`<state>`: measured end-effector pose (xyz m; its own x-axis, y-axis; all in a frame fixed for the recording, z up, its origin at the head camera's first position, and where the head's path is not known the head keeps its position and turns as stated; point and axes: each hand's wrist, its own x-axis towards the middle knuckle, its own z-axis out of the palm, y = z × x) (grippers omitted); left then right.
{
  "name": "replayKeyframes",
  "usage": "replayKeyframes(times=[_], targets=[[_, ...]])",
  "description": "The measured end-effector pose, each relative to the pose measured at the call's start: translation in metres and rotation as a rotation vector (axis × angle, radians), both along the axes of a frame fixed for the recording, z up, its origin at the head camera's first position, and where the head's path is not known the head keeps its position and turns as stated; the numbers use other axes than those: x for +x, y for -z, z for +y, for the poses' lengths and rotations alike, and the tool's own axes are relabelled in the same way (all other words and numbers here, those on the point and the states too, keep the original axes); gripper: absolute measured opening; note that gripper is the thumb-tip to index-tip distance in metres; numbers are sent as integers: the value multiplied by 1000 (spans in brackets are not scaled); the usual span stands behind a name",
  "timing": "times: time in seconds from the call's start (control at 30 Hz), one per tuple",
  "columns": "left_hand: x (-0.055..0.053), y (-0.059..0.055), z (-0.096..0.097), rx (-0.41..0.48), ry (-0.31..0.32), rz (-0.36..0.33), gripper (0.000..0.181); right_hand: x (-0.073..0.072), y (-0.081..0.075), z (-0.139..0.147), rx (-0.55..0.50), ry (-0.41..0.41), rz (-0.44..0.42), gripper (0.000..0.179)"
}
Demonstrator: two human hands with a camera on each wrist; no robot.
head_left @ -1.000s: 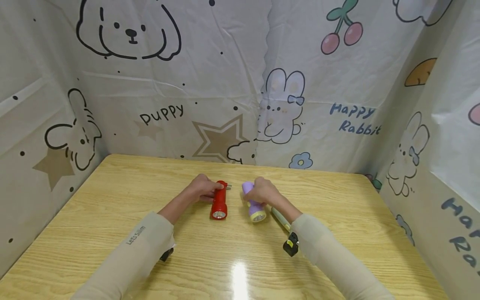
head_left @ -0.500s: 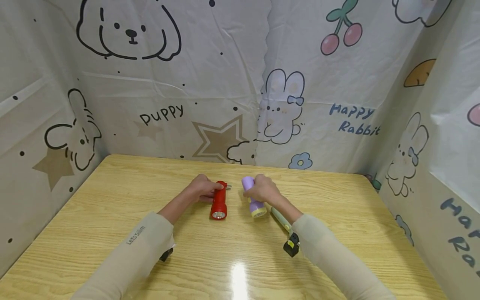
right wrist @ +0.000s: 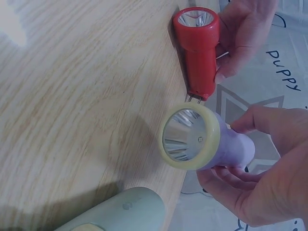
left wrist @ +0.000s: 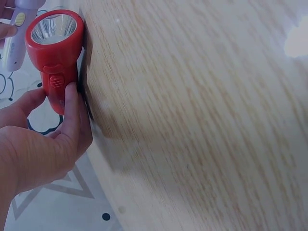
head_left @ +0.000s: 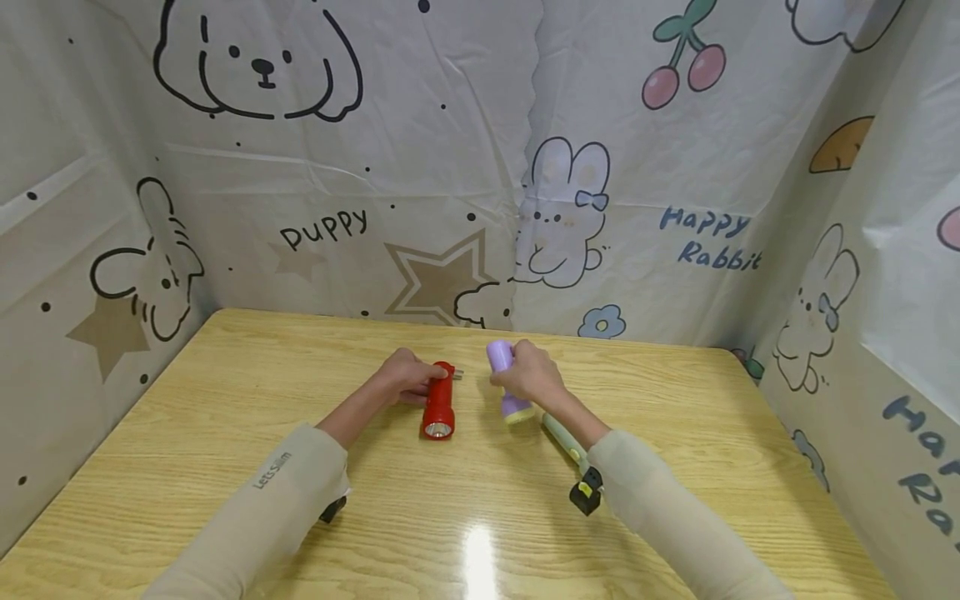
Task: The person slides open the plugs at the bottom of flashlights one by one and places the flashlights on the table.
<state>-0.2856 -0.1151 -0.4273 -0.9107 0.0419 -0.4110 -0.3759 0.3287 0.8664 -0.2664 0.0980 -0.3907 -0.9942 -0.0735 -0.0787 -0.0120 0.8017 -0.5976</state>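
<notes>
My left hand (head_left: 408,377) grips a red flashlight (head_left: 438,408) lying on the table, its lens toward me and two metal plug prongs (head_left: 458,375) sticking out at its far end. The left wrist view shows thumb and fingers on either side of the red body (left wrist: 57,77), near its switch. My right hand (head_left: 531,372) holds a purple flashlight (head_left: 500,356) with a pale yellow rim, tilted with its lens end lower. In the right wrist view its lens (right wrist: 185,134) faces the camera, thumb and fingers around the purple barrel.
A pale green flashlight (head_left: 564,440) lies beside my right forearm, partly hidden by the wrist camera (head_left: 587,492). The wooden table (head_left: 420,533) ends at a cartoon-printed cloth (head_left: 337,183) at the back and sides.
My right hand has raised the purple flashlight slightly and moved it away from me, tipping its lens further down. The left hand and the red flashlight have stayed put.
</notes>
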Motion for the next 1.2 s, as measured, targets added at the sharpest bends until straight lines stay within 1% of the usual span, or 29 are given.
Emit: replayKeyframes(times=[0.3, 0.4, 0.6, 0.9, 1.2], targets=[[0, 1, 0, -6, 4, 11, 33, 0, 0, 2, -6, 36, 60, 58], [0, 2, 0, -6, -2, 12, 33, 0, 0, 2, -15, 52, 72, 60], [0, 2, 1, -12, -7, 11, 33, -1, 0, 1, -37, 60, 91, 59], [0, 1, 2, -22, 0, 15, 37, 0, -2, 0, -41, 52, 117, 55], [0, 1, 1, -26, 4, 14, 36, 0, -4, 0, -58, 56, 125, 56]])
